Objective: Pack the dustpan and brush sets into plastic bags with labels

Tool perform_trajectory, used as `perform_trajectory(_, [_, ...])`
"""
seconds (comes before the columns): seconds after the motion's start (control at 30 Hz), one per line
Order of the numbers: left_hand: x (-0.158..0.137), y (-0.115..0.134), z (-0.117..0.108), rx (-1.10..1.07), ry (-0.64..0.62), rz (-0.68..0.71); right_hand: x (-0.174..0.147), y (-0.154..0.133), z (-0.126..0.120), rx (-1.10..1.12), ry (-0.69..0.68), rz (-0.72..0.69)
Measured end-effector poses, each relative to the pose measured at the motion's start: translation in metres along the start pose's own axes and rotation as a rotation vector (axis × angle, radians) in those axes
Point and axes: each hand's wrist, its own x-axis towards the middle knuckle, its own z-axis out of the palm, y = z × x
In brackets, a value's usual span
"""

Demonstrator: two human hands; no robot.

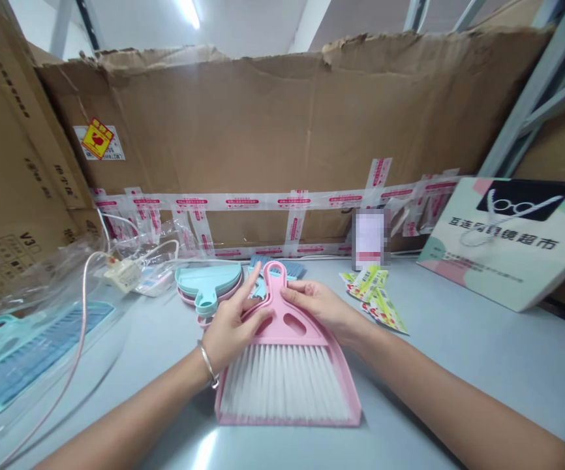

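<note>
A pink hand brush [290, 333] with white bristles lies nested in a pink dustpan [350, 398], handle pointing away from me. My left hand [236, 320] is at the left of the brush head, thumb resting on the pink plastic, index finger stretched forward and other fingers partly hidden under the edge. From the right, my right hand [312, 303] pinches the base of the handle, thumb on top. Just behind my left hand is a stack of turquoise and pink dustpans [209, 279]. Blue brush bristles [290, 267] show behind the pink handle.
A bagged turquoise brush and dustpan set [38, 352] lies at left beside a white cable [84, 307] and plug [123, 274]. Yellow-green packets [380, 303] and an upright blurred phone-like thing [370, 238] stand right. A printed paper bag [512, 241] leans farther right; a cardboard box [263, 130] walls the back.
</note>
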Motion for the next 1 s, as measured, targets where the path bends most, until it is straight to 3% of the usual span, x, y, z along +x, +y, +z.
perform_trajectory(0.17, [-0.002, 0.000, -0.001, 0.202, 0.005, 0.105, 0.001, -0.001, 0.002, -0.047, 0.085, 0.001])
perform_trajectory(0.33, [-0.001, -0.001, -0.002, 0.256, 0.007, 0.121, 0.005, 0.002, 0.000, -0.124, 0.155, -0.008])
perform_trajectory(0.57, [-0.001, 0.002, -0.004, 0.252, 0.005, 0.108, 0.000, 0.001, 0.003, -0.080, 0.071, -0.031])
perform_trajectory(0.7, [0.001, 0.002, -0.004, 0.097, 0.000, 0.041, 0.005, 0.000, -0.006, -0.157, -0.014, -0.038])
perform_trajectory(0.77, [0.002, 0.000, -0.005, -0.010, -0.011, -0.038, 0.010, -0.005, -0.032, -0.414, 0.105, -0.053])
perform_trajectory(0.83, [0.003, -0.003, -0.005, -0.086, -0.022, -0.108, 0.013, -0.011, -0.074, -0.809, 0.421, -0.047])
perform_trajectory(0.93, [0.005, -0.007, -0.005, -0.143, -0.025, -0.160, 0.009, -0.014, -0.150, -0.969, 0.724, 0.073])
perform_trajectory(1.0, [0.006, -0.007, -0.005, -0.173, -0.034, -0.176, 0.004, -0.009, -0.192, -1.015, 0.842, 0.160])
